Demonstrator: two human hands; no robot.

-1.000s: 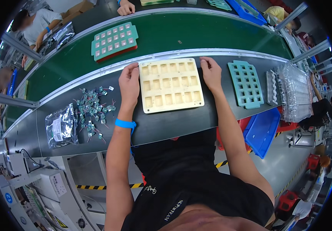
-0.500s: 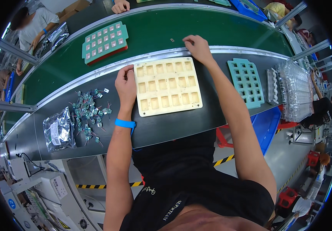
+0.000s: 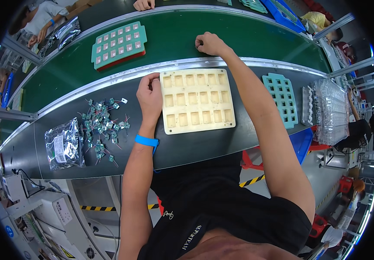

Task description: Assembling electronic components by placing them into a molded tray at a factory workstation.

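A cream tray (image 3: 198, 92) with rows of square pockets lies on the dark worktop in front of me. Its left edge is in the grip of my left hand (image 3: 151, 96), whose fingers are curled and partly hidden. Beyond the tray, my right hand (image 3: 211, 44) is over the green conveyor belt (image 3: 169, 41), fingers bent together and pointing left. Whatever is between those fingertips is hidden. To the left of my left hand lies a loose heap of small green circuit boards (image 3: 102, 123) with thin wires.
A silver bag (image 3: 64, 145) lies left of the boards. On the belt sits a teal tray (image 3: 118, 43) with filled pockets over a red base. At right are a teal frame (image 3: 281, 99) and stacked clear plastic trays (image 3: 331, 110). A co-worker's hand (image 3: 144, 4) rests across the belt.
My right hand has moved left and slightly up over the belt, its fingers closing. The small flat piece seen there before is out of sight. The view has shifted a little.
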